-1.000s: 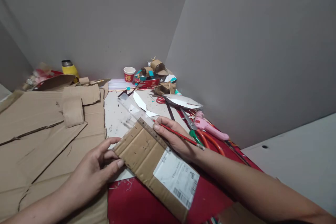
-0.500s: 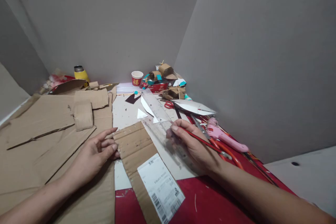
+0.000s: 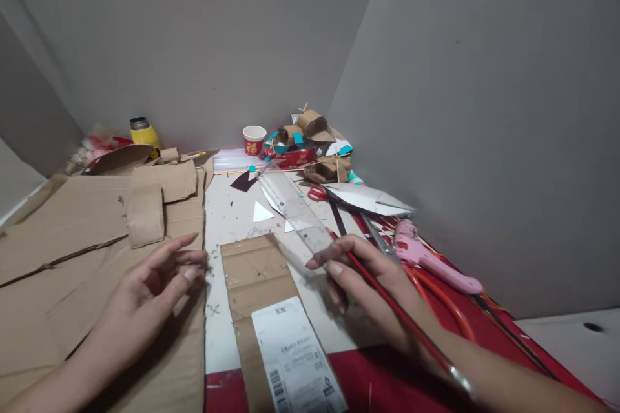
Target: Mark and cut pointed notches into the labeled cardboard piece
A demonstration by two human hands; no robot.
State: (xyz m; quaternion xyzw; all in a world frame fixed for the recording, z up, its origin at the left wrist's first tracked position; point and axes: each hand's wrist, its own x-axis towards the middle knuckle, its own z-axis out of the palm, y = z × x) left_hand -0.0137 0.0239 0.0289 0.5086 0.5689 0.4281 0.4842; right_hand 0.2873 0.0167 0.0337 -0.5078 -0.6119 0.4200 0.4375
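Observation:
My left hand (image 3: 155, 297) hovers with fingers loosely apart over the large cardboard sheet, holding nothing. A narrow corrugated cardboard strip (image 3: 252, 271) with a white shipping label (image 3: 295, 348) lies between my hands. In my right hand (image 3: 368, 277) is a red-and-black pencil (image 3: 387, 293), its silver end pointing back along my forearm. A clear plastic ruler (image 3: 293, 203) slants away from my right fingertips; whether they touch it I cannot tell. Its far part overlaps white paper scraps.
The large cardboard sheet (image 3: 43, 316) covers the left. Behind stand a yellow bottle (image 3: 145, 135), a paper cup (image 3: 254, 142) and cardboard models (image 3: 310, 126). Red-handled scissors (image 3: 317, 193), a pink glue gun (image 3: 436, 261) and an orange-handled tool (image 3: 445, 303) lie right, beside a grey wall (image 3: 484, 129).
My left hand has let go of the cardboard strip and drawn left. The ruler now lies farther from my right palm, near its fingertips. The pencil stays in my right hand.

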